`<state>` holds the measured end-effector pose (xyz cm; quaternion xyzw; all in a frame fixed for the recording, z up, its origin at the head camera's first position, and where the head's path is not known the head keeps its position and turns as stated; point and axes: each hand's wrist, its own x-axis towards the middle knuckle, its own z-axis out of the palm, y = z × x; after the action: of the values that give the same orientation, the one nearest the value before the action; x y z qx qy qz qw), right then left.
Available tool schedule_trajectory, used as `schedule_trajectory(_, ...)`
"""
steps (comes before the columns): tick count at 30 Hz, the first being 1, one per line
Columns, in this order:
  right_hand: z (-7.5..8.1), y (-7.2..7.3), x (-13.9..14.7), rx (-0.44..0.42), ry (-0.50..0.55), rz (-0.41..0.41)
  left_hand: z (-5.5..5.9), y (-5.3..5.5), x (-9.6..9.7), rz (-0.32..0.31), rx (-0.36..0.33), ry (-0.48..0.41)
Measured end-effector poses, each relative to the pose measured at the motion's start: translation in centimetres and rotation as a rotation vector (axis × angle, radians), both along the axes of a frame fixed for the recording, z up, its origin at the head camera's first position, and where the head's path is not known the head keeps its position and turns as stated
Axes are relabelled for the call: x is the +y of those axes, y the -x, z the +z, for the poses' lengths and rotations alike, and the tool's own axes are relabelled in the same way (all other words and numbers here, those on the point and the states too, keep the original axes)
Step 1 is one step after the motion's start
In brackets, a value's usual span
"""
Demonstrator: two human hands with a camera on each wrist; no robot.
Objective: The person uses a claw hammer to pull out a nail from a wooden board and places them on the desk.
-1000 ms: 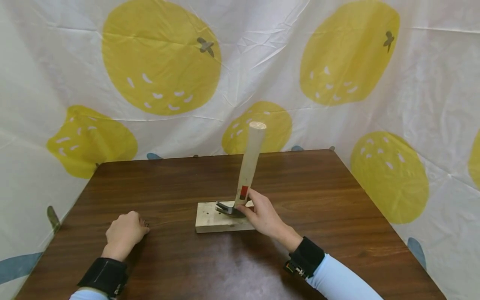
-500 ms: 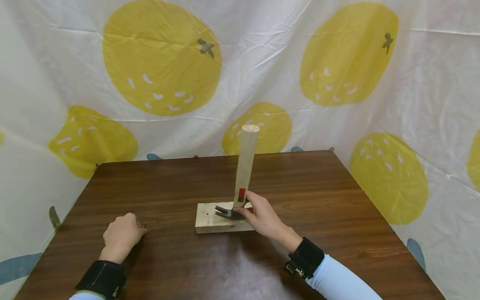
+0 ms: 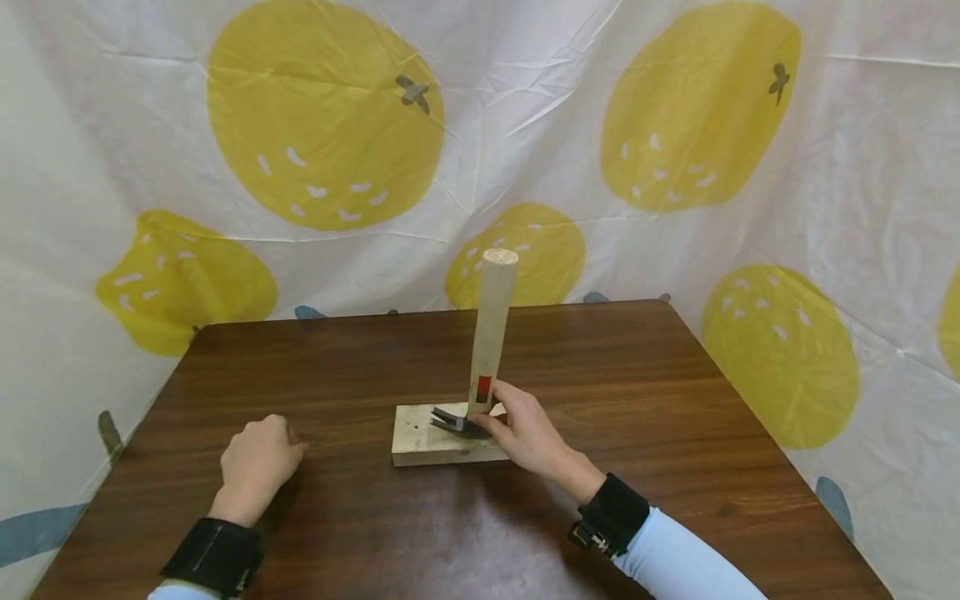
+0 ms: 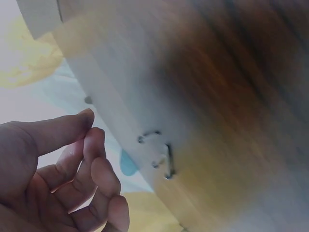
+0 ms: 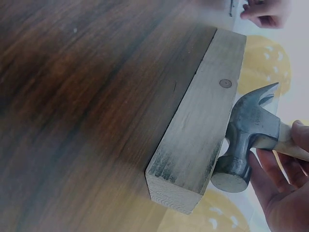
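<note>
A claw hammer (image 3: 492,333) stands on its head on a pale wooden block (image 3: 442,456), its wooden handle pointing up. My right hand (image 3: 528,429) grips it low on the handle, thumb near the head. In the right wrist view the steel head (image 5: 253,123) lies against the block (image 5: 198,116), claw towards the far end. My left hand (image 3: 258,462) is over the table to the left, fingers loosely curled and nothing visible between them. Beyond its fingertips in the left wrist view lie small bent metal pieces (image 4: 168,162) that look like nails.
The brown wood-grain table (image 3: 360,533) carries the block near its middle. Behind and beside it hangs a white cloth (image 3: 517,100) printed with yellow fruit. A dark round mark (image 5: 225,83) shows on the block's side.
The hammer's handle has tilted slightly to the left, coming more upright. My left hand drew back a little, then moved right and away from me. The block has stayed in place.
</note>
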<state>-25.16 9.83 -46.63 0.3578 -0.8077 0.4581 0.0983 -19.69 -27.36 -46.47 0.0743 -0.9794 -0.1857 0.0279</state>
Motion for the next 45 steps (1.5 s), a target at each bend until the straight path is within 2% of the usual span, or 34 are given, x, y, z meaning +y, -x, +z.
schedule_trajectory(6,0.2,-0.2,-0.1,0.019,-0.005,-0.027,0.6,-0.1,1.8,-0.036,0.058,-0.014)
schedule_trajectory(11,0.4,-0.4,-0.2,0.07,-0.001,-0.079,1.2,0.1,3.2,-0.057,0.103,-0.022)
schedule_trajectory(18,0.2,-0.4,-0.4,0.137,0.005,-0.122,1.2,0.2,4.4,-0.083,0.154,-0.047)
schedule_trajectory(24,0.1,-0.4,-0.5,0.17,-0.015,-0.134,1.0,0.4,5.5,-0.147,0.225,-0.049)
schedule_trajectory(31,0.3,-0.4,-0.7,0.178,-0.059,-0.155,1.0,0.5,7.3,-0.248,0.251,-0.087)
schedule_trajectory(37,0.7,-0.5,-0.9,0.191,-0.097,-0.211,0.7,0.6,9.6,-0.341,0.289,-0.186)
schedule_trajectory(41,0.9,-0.7,-1.2,0.201,-0.12,-0.228,0.0,0.7,11.5,-0.448,0.36,-0.264)
schedule_trajectory(45,1.3,-1.1,-1.4,0.211,-0.114,-0.224,-0.4,0.9,13.5,-0.551,0.473,-0.337)
